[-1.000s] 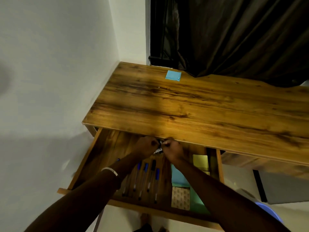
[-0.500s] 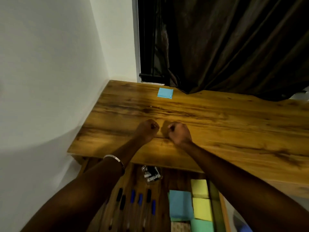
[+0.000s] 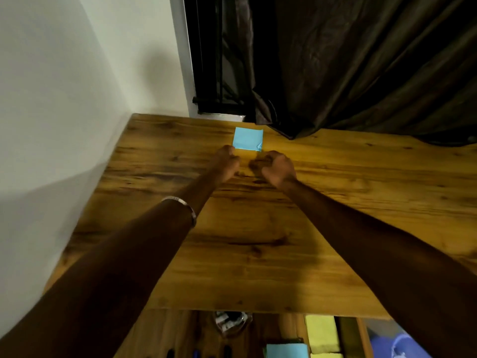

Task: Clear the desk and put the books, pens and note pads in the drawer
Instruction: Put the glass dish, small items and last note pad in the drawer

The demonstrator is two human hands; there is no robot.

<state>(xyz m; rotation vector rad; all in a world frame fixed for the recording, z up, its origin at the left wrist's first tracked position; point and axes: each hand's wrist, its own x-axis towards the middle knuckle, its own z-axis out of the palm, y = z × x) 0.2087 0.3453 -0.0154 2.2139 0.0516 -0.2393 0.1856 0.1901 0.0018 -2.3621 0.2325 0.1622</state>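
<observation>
A blue note pad [image 3: 248,138] lies at the back of the wooden desk [image 3: 258,241], close to the curtain. My left hand [image 3: 227,161] hovers just in front of its left corner, fingers curled, holding nothing. My right hand [image 3: 277,166] is a little to the right and nearer me, also curled and empty. Below the desk's front edge the open drawer [image 3: 165,337] shows a small clear packet [image 3: 232,322], pen tips [image 3: 196,353], yellow pads [image 3: 321,333] and a blue pad [image 3: 286,351].
A white wall [image 3: 64,112] borders the desk on the left. A dark curtain [image 3: 361,65] hangs behind and drapes onto the desk's back edge. A blue object [image 3: 402,344] sits on the floor at the lower right.
Both hands left the drawer, where they had set down the small packet, and reached forward across the desk to just short of the blue note pad. The view tilted up.
</observation>
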